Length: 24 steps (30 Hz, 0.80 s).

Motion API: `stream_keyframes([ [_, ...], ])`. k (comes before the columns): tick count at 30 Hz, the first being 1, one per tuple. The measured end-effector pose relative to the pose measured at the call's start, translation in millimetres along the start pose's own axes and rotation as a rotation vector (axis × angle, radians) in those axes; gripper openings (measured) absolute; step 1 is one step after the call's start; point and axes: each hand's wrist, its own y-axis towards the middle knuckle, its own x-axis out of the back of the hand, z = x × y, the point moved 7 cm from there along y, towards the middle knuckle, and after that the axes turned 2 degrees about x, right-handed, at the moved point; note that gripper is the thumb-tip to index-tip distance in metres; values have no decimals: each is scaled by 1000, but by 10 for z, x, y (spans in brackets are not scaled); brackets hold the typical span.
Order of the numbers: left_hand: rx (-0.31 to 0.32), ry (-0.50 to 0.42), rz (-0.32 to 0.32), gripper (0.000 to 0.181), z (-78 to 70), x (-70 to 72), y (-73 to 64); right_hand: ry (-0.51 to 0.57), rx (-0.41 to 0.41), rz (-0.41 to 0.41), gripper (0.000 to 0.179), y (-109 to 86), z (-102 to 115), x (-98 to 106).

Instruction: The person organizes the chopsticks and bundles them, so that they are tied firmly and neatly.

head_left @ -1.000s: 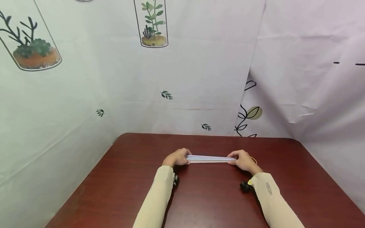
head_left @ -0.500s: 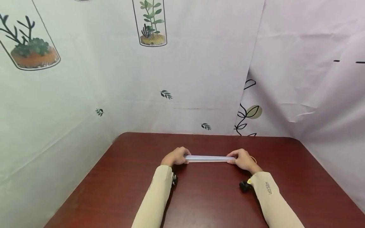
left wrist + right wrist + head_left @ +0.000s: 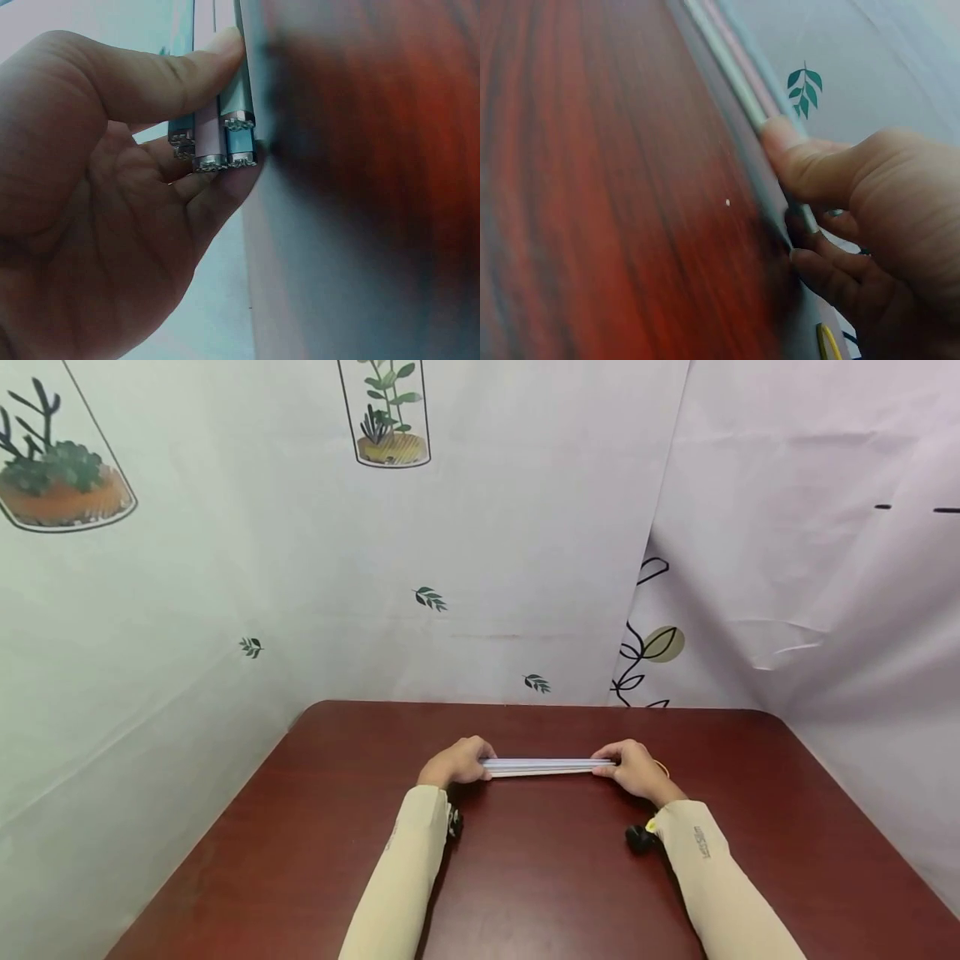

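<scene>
Worktop (image 3: 540,877): red-brown, wood-grained, glossy at near side, far corners rounded; tiny white speck (image 3: 727,202) on surface.

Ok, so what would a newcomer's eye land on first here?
Probably the bundle of slim, straight pastel sticks, gripped between the left hand and right hand toward the far side of the glossy red-brown wood-grain table. Next, the green-and-orange printed plant at the head view's upper left, on the creased white backdrop.

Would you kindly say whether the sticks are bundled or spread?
Bundled: the sticks form one narrow band in the head view, their ends clustered in the left wrist view.
</scene>
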Motion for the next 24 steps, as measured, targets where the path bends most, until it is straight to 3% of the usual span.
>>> stream_keyframes([
  [6, -14, 10, 21, 22, -42, 51, 3, -31, 15, -29, 13, 12, 19, 43],
  [18, -48, -21, -26, 23, -60, 84, 6, 19, 21, -18, 12, 23, 8, 48],
  [24, -58, -17, -50, 29, -48, 55, 12, 95, 15, -13, 15, 14, 5, 25],
])
